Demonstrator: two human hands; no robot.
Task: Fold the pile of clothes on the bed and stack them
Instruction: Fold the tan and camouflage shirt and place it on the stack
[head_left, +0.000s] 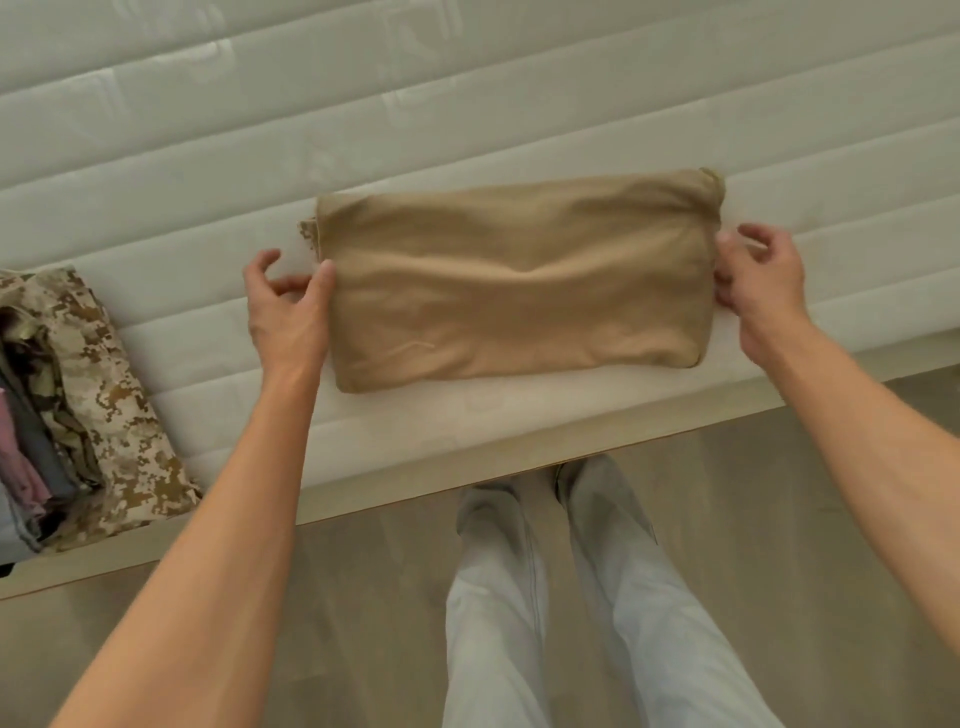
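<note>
A tan garment (514, 280), folded into a wide rectangle, lies flat on the white quilted mattress (467, 104) near its front edge. My left hand (288, 306) is at the garment's left end, thumb on top of the cloth and fingers curled beside the edge. My right hand (758, 280) touches the right end with its fingertips, fingers bent. At the far left sits a stack of folded clothes (67, 415) with a desert-camouflage piece on its right side and grey, pink and green items beside it.
The bed's front edge (519, 457) runs diagonally across the view. Below it are a wood-look floor (363, 597) and my legs in light jeans (571, 597). Bare mattress stretches behind the tan garment.
</note>
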